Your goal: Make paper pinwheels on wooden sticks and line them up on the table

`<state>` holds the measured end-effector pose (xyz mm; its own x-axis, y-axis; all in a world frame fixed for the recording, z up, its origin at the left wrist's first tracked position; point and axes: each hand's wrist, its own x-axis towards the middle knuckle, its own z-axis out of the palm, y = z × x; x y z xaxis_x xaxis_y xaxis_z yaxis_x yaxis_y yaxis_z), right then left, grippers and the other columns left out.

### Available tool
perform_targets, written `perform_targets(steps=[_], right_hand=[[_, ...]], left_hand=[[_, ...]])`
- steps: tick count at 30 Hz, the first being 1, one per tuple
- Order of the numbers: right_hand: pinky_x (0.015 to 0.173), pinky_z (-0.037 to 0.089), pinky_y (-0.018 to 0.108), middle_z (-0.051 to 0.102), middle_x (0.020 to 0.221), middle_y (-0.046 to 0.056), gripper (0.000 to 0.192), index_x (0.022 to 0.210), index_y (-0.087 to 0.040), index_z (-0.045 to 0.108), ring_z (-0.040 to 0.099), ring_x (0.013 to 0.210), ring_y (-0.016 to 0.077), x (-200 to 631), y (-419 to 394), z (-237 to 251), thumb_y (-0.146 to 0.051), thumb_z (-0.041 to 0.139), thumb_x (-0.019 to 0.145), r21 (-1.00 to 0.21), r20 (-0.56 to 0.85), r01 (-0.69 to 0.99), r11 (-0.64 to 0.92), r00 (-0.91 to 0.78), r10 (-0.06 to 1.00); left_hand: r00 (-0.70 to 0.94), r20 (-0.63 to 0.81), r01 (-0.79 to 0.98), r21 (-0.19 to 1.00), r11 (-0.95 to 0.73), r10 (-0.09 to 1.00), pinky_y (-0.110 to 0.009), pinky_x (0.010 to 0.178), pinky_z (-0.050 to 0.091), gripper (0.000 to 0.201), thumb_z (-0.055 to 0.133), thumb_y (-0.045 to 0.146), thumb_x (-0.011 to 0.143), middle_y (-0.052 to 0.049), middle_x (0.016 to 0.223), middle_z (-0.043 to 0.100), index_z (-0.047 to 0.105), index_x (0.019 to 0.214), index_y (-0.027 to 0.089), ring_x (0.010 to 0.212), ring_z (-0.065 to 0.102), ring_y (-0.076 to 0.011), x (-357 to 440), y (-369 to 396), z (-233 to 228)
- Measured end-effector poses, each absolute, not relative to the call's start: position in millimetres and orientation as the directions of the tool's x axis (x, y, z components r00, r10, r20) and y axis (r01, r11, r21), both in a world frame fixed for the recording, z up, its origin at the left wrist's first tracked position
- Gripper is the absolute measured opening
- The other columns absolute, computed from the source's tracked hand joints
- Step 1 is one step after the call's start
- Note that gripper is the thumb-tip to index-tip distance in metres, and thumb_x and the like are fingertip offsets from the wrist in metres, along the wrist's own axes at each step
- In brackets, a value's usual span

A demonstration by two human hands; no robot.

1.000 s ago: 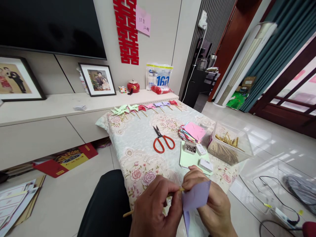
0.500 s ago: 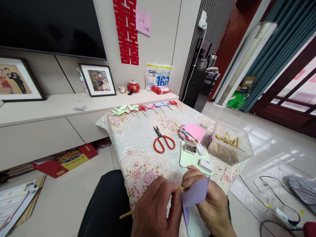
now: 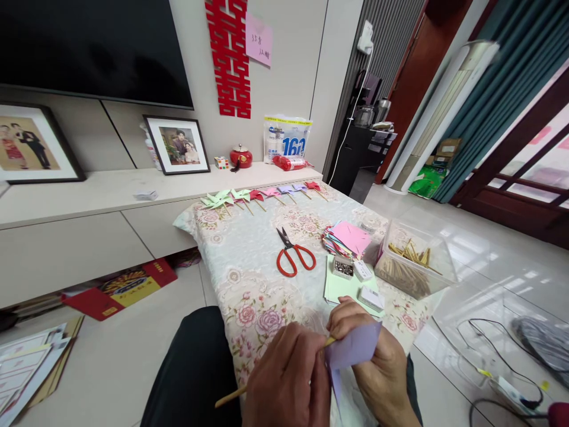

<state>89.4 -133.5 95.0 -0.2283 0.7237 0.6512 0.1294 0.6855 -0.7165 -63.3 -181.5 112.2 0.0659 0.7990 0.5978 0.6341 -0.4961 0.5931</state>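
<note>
Low at the front of the table, my left hand [image 3: 291,376] is closed around a thin wooden stick [image 3: 230,396], whose one end sticks out at the lower left. The stick's other end meets a purple paper pinwheel [image 3: 353,347] with folded blades. My right hand [image 3: 382,370] pinches this paper from behind, its thumb and fingers close to the stick's tip. The exact joint between stick and paper is hidden by my fingers. Beyond my right hand lie pale green paper sheets [image 3: 333,290], bearing an open box of metal pins [image 3: 342,268] and small white boxes [image 3: 371,298].
Red-handled scissors [image 3: 293,252] lie mid-table. Several finished pinwheels [image 3: 271,192] line the far edge. Coloured square papers [image 3: 350,237] are stacked beside a clear plastic bin [image 3: 438,261] of wooden sticks. A low white cabinet [image 3: 186,185] stands behind the table; cables [image 3: 502,326] lie on the floor at right.
My left hand has rolled slightly over the stick, and its fingers have shifted a little. The purple paper has turned slightly rightward. Objects on the table have stayed put.
</note>
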Motion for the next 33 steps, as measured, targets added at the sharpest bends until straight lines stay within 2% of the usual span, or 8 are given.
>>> perform_targets(steps=[4,10,14,18,21,25,29,33], right_hand=[[0.096,0.038,0.041,0.061,0.083,0.0,0.012,0.091,-0.023,0.061,0.06,0.081,0.0174,88.6,-133.9,91.2,-0.015,0.053,0.095,-0.713,0.658,0.126,0.689,-0.219,0.721],[0.082,0.045,0.035,0.062,0.091,0.002,0.02,0.1,-0.024,0.062,0.06,0.086,0.0186,88.0,-134.7,94.2,-0.008,0.058,0.089,-0.677,0.688,0.192,0.71,-0.177,0.704],[0.084,0.043,0.038,0.061,0.088,0.002,0.019,0.089,-0.022,0.063,0.059,0.085,0.0193,90.9,-133.1,101.5,-0.005,0.055,0.088,-0.618,0.701,0.264,0.741,-0.244,0.671],[0.081,0.042,0.039,0.06,0.084,0.002,0.012,0.086,-0.021,0.061,0.057,0.082,0.0201,97.2,-128.4,110.4,-0.009,0.057,0.087,-0.614,0.662,0.236,0.753,-0.366,0.654],[0.077,0.041,0.037,0.059,0.081,0.002,0.007,0.083,-0.02,0.059,0.056,0.079,0.0192,100.4,-120.9,117.8,-0.015,0.062,0.087,-0.657,0.571,0.226,0.719,-0.473,0.671],[0.072,0.039,0.031,0.056,0.074,0.0,0.01,0.077,-0.019,0.057,0.052,0.074,0.0168,100.3,-107.2,123.2,-0.022,0.063,0.084,-0.746,0.395,0.284,0.602,-0.539,0.744],[0.061,0.036,0.025,0.053,0.069,-0.002,0.016,0.067,-0.018,0.056,0.048,0.067,0.0138,96.4,-94.1,117.6,-0.026,0.067,0.075,-0.862,0.178,0.317,0.396,-0.541,0.822],[0.05,0.032,0.021,0.052,0.063,-0.004,0.012,0.07,-0.017,0.058,0.044,0.056,0.0096,89.9,-84.1,107.7,-0.024,0.068,0.072,-0.938,-0.046,0.317,0.14,-0.515,0.856]], left_hand=[[0.124,0.616,0.649,0.542,-0.533,0.778,-0.027,0.064,0.048,0.019,0.046,0.003,0.089,-0.002,0.075,0.058,0.055,0.089,0.02,0.069,0.059,-0.0159,-66.8,-180.6,108.4],[0.193,0.632,0.643,0.497,-0.583,0.751,-0.027,0.065,0.049,0.02,0.047,0.003,0.089,-0.003,0.075,0.059,0.057,0.094,0.019,0.069,0.06,-0.0162,-73.3,-177.3,105.6],[0.204,0.599,0.62,0.533,-0.576,0.775,-0.027,0.065,0.048,0.019,0.045,0.005,0.09,-0.003,0.076,0.061,0.058,0.092,0.019,0.07,0.06,-0.0162,-74.4,-177.4,106.4],[0.191,0.525,0.56,0.636,-0.531,0.83,-0.026,0.063,0.045,0.02,0.045,0.007,0.09,-0.003,0.077,0.062,0.06,0.09,0.02,0.07,0.06,-0.0154,-78.7,-175.8,109.4],[0.23,0.426,0.495,0.723,-0.482,0.875,-0.026,0.06,0.043,0.018,0.049,0.006,0.083,-0.003,0.077,0.063,0.061,0.088,0.019,0.069,0.06,-0.0161,-83.4,-171.1,111.0],[0.173,0.201,0.412,0.875,-0.256,0.964,-0.027,0.061,0.042,0.014,0.051,0.011,0.08,-0.003,0.075,0.063,0.062,0.082,0.019,0.067,0.059,-0.0173,-84.9,-163.2,108.8],[0.135,0.029,0.29,0.955,-0.067,0.99,-0.028,0.064,0.043,0.013,0.055,0.014,0.076,-0.003,0.078,0.065,0.064,0.083,0.019,0.071,0.059,-0.0185,-83.8,-158.0,97.8],[0.135,-0.145,0.108,0.986,0.13,0.98,-0.025,0.056,0.039,0.024,0.07,0.023,0.069,0.001,0.07,0.062,0.068,0.093,0.019,0.059,0.053,-0.0144,-86.9,-150.7,82.7]])
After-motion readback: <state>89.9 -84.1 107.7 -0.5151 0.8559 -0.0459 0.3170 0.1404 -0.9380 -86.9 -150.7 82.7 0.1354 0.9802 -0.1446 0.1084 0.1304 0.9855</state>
